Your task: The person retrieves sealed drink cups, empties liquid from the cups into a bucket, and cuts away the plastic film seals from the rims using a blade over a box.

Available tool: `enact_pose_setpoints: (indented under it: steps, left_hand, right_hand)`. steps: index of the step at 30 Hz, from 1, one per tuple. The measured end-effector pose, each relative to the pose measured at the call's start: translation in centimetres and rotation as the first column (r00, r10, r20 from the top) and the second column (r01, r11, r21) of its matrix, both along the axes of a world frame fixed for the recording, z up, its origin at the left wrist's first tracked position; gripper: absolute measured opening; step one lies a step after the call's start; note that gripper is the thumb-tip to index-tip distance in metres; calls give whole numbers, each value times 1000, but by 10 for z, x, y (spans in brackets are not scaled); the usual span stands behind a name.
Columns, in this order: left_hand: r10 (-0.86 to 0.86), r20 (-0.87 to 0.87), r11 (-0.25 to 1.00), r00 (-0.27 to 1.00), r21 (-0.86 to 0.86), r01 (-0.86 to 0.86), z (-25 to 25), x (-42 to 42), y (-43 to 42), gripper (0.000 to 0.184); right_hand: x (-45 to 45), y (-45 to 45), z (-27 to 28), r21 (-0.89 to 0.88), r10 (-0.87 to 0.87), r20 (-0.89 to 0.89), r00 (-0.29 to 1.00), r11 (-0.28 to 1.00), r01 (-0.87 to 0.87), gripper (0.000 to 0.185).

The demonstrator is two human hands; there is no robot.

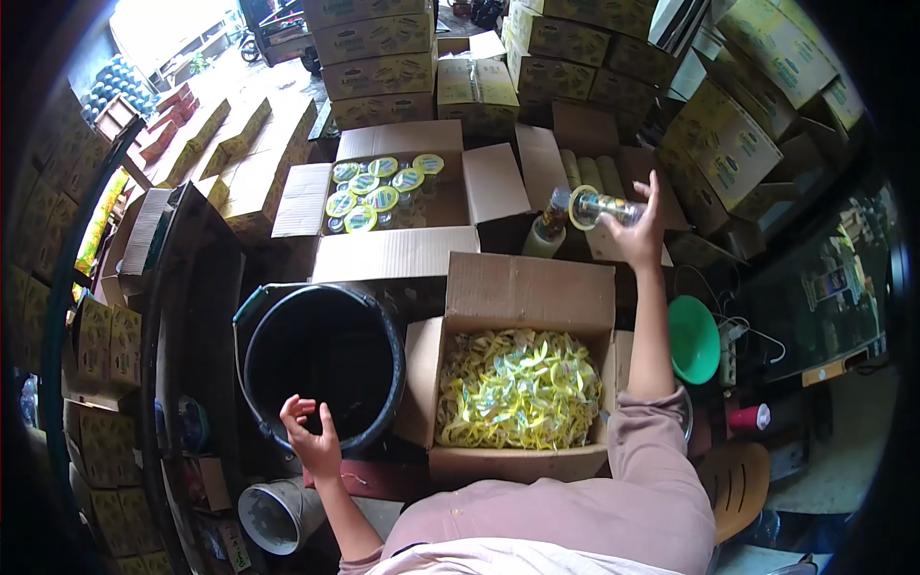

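Note:
My right hand [640, 228] is stretched out to the far right, gripping a clear plastic cup [596, 209] with a yellow rim and dark print. The cup lies sideways, its rim facing left, close to a bottle [546, 230]. My left hand [312, 437] is raised at the near rim of a black bucket [393, 402], fingers apart and nothing in it. Between my arms stands an open carton [527, 287] full of yellow-and-clear strips [517, 388]. Farther back, another open carton [393, 251] holds several cups with printed yellow-green lids [381, 198].
Printed yellow cartons [376, 77] are stacked at the back, with more cartons [724, 144] leaning at right. A green bowl [694, 338] sits right of my forearm, near white cables [757, 331]. A whitish bucket [273, 517] stands low at left, and a wooden chair back [733, 489] at right.

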State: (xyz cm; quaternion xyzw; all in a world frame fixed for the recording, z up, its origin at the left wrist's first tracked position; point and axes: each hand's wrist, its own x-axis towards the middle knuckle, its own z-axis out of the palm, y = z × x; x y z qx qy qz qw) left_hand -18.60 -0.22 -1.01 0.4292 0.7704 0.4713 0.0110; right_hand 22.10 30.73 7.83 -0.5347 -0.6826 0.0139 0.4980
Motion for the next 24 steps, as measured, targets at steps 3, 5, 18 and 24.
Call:
enact_pose_setpoints:
  steps: [3, 5, 18, 24]
  left_hand:
    - [7, 2, 998, 1000, -70, -7, 7, 3, 4, 36]
    - [6, 11, 993, 1000, -115, -4, 9, 4, 6, 36]
    - [28, 38, 990, 999, -141, -22, 10, 4, 6, 36]
    - [5, 62, 995, 998, -98, 1, 9, 3, 6, 34]
  right_hand:
    - [-12, 54, 18, -281, 67, 102, 992, 959, -36, 103]
    - [-25, 90, -5, -226, 54, 325, 944, 974, 22, 104]
    - [-37, 115, -71, -376, 100, 385, 917, 925, 57, 103]
    - [-67, 45, -28, 111, 427, -879, 212, 616, -780, 44]
